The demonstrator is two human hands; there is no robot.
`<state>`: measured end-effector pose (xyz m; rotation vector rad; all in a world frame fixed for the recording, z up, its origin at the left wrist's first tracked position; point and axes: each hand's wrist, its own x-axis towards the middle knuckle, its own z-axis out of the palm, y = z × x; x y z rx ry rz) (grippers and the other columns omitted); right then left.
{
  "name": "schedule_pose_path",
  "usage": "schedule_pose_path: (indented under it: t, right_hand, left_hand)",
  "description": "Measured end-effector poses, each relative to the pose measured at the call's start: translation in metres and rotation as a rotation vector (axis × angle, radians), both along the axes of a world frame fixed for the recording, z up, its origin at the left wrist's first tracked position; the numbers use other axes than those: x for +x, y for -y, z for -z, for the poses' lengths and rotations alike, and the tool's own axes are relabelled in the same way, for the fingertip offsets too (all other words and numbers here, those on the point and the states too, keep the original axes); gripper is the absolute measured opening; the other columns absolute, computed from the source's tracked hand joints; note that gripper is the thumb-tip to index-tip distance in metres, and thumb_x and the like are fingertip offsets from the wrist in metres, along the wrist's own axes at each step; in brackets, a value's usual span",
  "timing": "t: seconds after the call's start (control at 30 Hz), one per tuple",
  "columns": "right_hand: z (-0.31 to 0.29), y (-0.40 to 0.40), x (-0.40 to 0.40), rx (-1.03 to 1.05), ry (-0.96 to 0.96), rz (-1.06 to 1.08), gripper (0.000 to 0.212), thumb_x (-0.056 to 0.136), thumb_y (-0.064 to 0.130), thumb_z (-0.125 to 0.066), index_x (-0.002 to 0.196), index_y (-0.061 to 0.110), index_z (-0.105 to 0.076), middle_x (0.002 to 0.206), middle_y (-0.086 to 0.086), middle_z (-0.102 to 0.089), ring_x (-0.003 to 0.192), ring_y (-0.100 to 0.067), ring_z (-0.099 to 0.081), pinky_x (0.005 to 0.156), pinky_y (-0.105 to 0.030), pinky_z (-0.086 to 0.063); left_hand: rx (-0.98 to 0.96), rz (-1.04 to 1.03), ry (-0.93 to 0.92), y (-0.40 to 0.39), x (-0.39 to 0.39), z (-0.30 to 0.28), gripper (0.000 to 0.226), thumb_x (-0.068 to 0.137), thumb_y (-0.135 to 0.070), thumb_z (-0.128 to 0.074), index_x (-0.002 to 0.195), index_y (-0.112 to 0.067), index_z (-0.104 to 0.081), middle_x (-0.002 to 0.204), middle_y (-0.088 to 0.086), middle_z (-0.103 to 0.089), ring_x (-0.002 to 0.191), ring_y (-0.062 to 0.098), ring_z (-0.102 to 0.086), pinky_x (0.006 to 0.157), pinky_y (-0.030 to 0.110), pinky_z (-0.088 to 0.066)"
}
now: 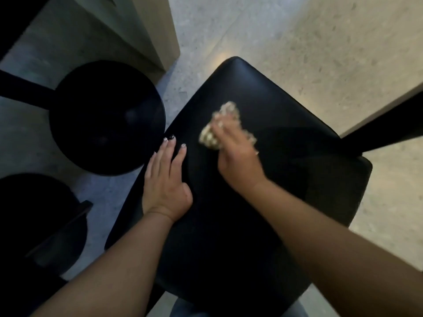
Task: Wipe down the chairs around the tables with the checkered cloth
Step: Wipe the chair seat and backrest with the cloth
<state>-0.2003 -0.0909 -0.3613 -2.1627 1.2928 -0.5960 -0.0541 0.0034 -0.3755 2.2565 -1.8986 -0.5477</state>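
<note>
Nearest me, my left hand [166,186] lies flat, fingers straight, bracing the black padded square chair seat [286,179] at its left edge, while my right hand [238,161] holds the bunched pale checkered cloth [225,124] mid-seat, unwiped surface lying beyond and rightward.

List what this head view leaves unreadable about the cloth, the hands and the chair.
- Cloth: motion blur smears its pattern; the right hand covers part of it.
- Right hand: blurred fingers, so the grip is unclear.
- Chair seat: its near edge is hidden by both forearms; legs hidden beneath it.
- Left hand: flat on the seat; the palm side is hidden.
- Round black base: too dark for detail.
</note>
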Motion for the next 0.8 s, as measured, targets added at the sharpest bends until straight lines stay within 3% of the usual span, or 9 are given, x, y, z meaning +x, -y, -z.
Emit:
schedule_pose_path:
  t: [0.1,0.17,0.23,0.3,0.37,0.5,0.63,0.7,0.8]
  right_hand:
    - [-0.006,0.078,-0.013,0.014,0.07,0.309,0.053,0.073,-0.014,-0.042,0.123,-0.007,-0.058,0.128,-0.027,-0.055,0.123,-0.04,-0.051,0.109,-0.038,-0.036]
    - [-0.008,0.125,-0.013,0.047,0.038,0.375,0.046,0.08,-0.004,-0.043,0.122,-0.002,-0.061,0.122,-0.02,-0.06,0.115,-0.031,-0.055,0.099,-0.026,-0.039]
    - [-0.004,0.16,-0.006,0.177,-0.111,0.288,0.032,0.09,0.012,-0.043,0.113,0.004,-0.064,0.115,-0.015,-0.062,0.1,-0.027,-0.058,0.078,-0.016,-0.041]
    - [0.005,0.185,0.003,0.395,-0.272,0.208,0.028,0.094,0.025,-0.038,0.095,0.011,-0.062,0.1,-0.014,-0.063,0.067,-0.022,-0.056,0.044,-0.011,-0.038]
    - [0.008,0.202,0.01,0.499,-0.352,0.167,0.028,0.094,0.028,-0.037,0.088,0.015,-0.061,0.09,-0.011,-0.061,0.055,-0.018,-0.05,0.033,-0.013,-0.034]
    - [0.01,0.216,0.025,0.453,-0.467,0.055,0.035,0.095,0.034,-0.043,0.1,0.009,-0.068,0.092,-0.011,-0.059,0.082,-0.027,-0.055,0.067,-0.026,-0.036]
    - [-0.001,0.202,0.07,0.456,-0.722,-0.273,0.035,0.085,0.049,-0.057,0.087,0.016,-0.068,0.075,-0.002,-0.062,0.062,-0.019,-0.054,0.059,-0.024,-0.038]
    - [0.0,0.178,0.097,0.384,-0.805,-0.486,0.029,0.088,0.043,-0.053,0.09,0.017,-0.066,0.092,-0.003,-0.067,0.066,-0.017,-0.056,0.062,-0.022,-0.041]
    - [0.008,0.135,0.114,0.212,-0.78,-0.685,0.04,0.096,0.04,-0.039,0.114,0.015,-0.064,0.116,-0.01,-0.064,0.097,-0.027,-0.06,0.081,-0.033,-0.042]
  left_hand:
    - [-0.014,0.01,0.002,0.0,0.001,0.004,0.084,0.063,-0.003,-0.047,0.145,-0.008,-0.032,0.155,0.014,-0.028,0.147,0.025,-0.018,0.12,0.044,-0.017]
    - [-0.022,0.017,0.006,0.0,0.001,0.006,0.08,0.065,-0.006,-0.041,0.144,-0.009,-0.03,0.155,0.014,-0.029,0.147,0.025,-0.018,0.121,0.041,-0.014]
    - [-0.035,0.014,0.007,-0.001,0.002,0.007,0.078,0.067,-0.009,-0.035,0.144,-0.009,-0.03,0.155,0.014,-0.029,0.147,0.025,-0.018,0.121,0.039,-0.011]
    - [-0.047,0.014,0.012,-0.001,0.002,0.008,0.077,0.066,-0.009,-0.035,0.144,-0.008,-0.032,0.155,0.015,-0.029,0.147,0.025,-0.019,0.121,0.038,-0.011]
    - [-0.056,0.016,0.014,0.0,0.002,0.009,0.078,0.066,-0.008,-0.036,0.143,-0.007,-0.033,0.154,0.015,-0.03,0.147,0.026,-0.02,0.121,0.039,-0.012]
    - [-0.073,0.013,0.006,-0.001,0.002,0.01,0.077,0.066,-0.006,-0.036,0.143,-0.007,-0.034,0.154,0.015,-0.031,0.147,0.026,-0.021,0.12,0.041,-0.016]
    - [-0.068,0.018,0.017,-0.001,0.002,0.009,0.076,0.066,-0.008,-0.035,0.143,-0.007,-0.034,0.153,0.014,-0.031,0.146,0.026,-0.021,0.121,0.04,-0.014]
    - [-0.063,0.023,0.016,-0.001,0.002,0.008,0.076,0.067,-0.009,-0.036,0.142,-0.006,-0.034,0.153,0.015,-0.031,0.146,0.026,-0.021,0.12,0.04,-0.013]
    - [-0.068,0.022,0.013,0.0,0.004,0.008,0.075,0.067,-0.011,-0.036,0.141,-0.006,-0.034,0.151,0.017,-0.034,0.144,0.027,-0.024,0.12,0.04,-0.013]
